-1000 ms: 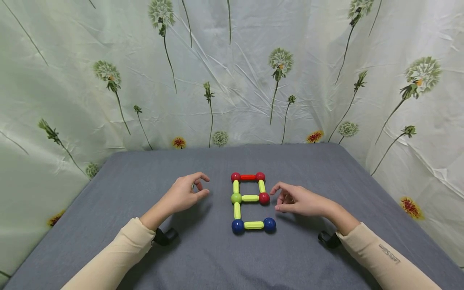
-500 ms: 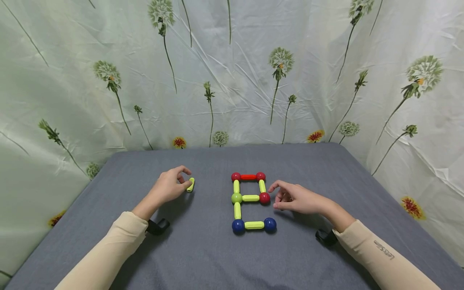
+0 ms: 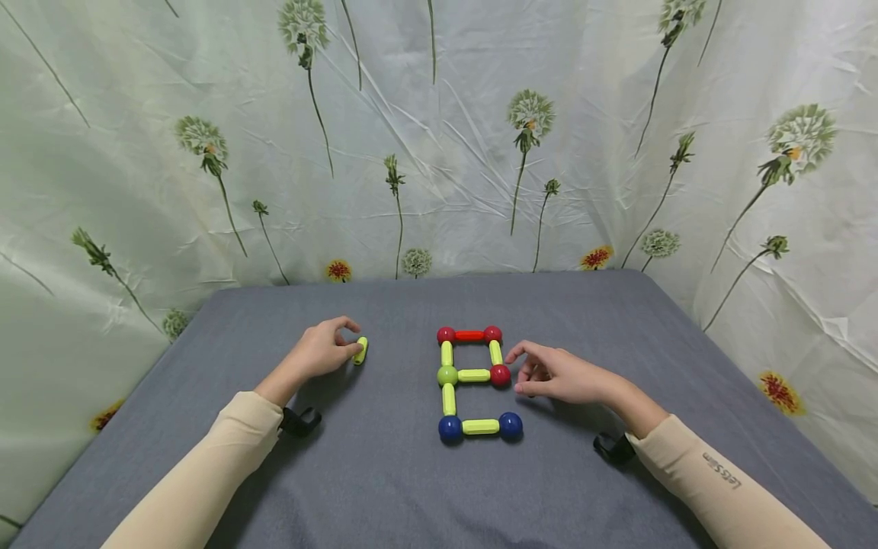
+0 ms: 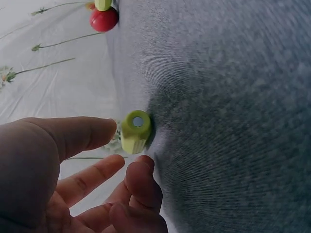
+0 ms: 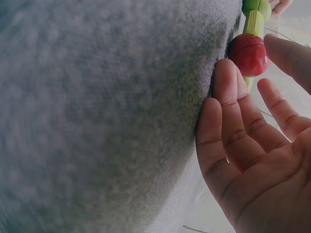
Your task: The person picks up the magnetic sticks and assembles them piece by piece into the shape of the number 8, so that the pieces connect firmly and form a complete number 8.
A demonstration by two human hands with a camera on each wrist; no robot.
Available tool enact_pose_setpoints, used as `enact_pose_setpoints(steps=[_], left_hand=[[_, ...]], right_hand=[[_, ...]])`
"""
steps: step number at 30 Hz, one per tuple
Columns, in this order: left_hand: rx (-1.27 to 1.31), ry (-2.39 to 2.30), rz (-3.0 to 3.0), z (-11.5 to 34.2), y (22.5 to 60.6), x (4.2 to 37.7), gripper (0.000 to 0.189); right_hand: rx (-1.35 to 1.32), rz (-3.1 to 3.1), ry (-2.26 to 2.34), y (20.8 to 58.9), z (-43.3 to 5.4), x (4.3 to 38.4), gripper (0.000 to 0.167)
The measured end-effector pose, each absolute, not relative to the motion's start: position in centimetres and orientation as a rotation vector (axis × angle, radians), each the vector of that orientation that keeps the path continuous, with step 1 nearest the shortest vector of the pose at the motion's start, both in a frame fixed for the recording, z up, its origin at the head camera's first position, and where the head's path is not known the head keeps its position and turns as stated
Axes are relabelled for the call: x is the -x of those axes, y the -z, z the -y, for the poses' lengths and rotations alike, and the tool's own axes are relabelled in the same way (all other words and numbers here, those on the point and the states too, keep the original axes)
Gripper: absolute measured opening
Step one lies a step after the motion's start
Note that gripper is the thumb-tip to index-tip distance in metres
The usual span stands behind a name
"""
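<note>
A loose yellow-green magnetic rod (image 3: 360, 351) lies on the grey cloth, its metal end (image 4: 138, 121) facing the left wrist camera. My left hand (image 3: 328, 349) is beside it. The thumb tip is close to the rod's side and the other fingers are apart from it; contact cannot be told. To the right, joined rods and balls form a figure: two red balls with a red rod (image 3: 469, 335) on top, a green ball (image 3: 447, 375), a red ball (image 3: 500, 375), and two blue balls (image 3: 511, 425) below. My right hand (image 3: 565, 377) hovers by the middle red ball, holding nothing.
The grey cloth-covered table (image 3: 384, 488) spreads around the figure. A pale curtain with dandelion prints (image 3: 439, 152) hangs behind and along the sides. Black straps with small devices (image 3: 300, 421) sit at both wrists.
My left hand has drawn back to the left over the first half second, and the loose rod, hidden before, now shows by the thumb. The right hand has shifted slightly left. The figure is unchanged.
</note>
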State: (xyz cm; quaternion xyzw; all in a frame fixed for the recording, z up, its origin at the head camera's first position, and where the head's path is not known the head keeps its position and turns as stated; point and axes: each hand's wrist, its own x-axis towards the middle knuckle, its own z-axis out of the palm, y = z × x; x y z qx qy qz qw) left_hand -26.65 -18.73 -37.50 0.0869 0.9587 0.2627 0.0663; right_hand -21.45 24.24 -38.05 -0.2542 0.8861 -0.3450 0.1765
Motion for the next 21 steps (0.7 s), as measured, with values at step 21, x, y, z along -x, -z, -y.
enact_pose_setpoints(steps=[21], left_hand=[[-0.301, -0.790, -2.867, 17.77, 37.80, 27.29, 0.028]], right_hand=[[0.720, -2.510, 0.971, 37.93, -23.86, 21.52, 0.039]])
